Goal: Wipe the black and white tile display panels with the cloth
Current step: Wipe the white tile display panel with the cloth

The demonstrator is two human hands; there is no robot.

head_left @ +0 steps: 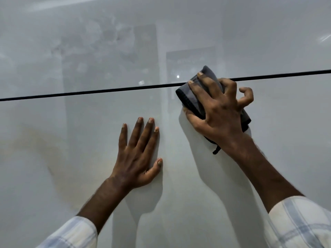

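Right hand (220, 111) grips the cloth (185, 98) and presses it to the wall surface; index and middle fingers lie long over the fabric, ring finger bent at the knuckle, little finger hooked up clear of it; thumb tucked against the cloth's lower left edge. Cloth dark grey, folded thick, stitched hem showing at the left; a short dark loop (215, 151) hangs from under the wrist. Cloth sits right on the black joint line (107, 91), its upper corner on the upper panel (259, 42), the bulk of it on the lower panel (71, 122); the hand and cloth hide that stretch of the joint.

Left hand (138, 154) flat on the lower panel, below and left of the cloth, near but not touching it; fingers straight and slightly spread, thumb out to the right; holds nothing.

Both panels glossy, pale grey-white; joint runs across the whole view, rising to the right. Upper panel carries dim grey rectangular reflections (107, 56) and a small bright spot near the cloth. Soft shadows of both forearms fall on the lower panel. Faint tan patch (35, 145) at lower left; stain or reflection, cannot tell.

Pale blue-and-white checked left sleeve (71, 235) and right sleeve (300, 221) at the bottom corners, forearms bare above them.
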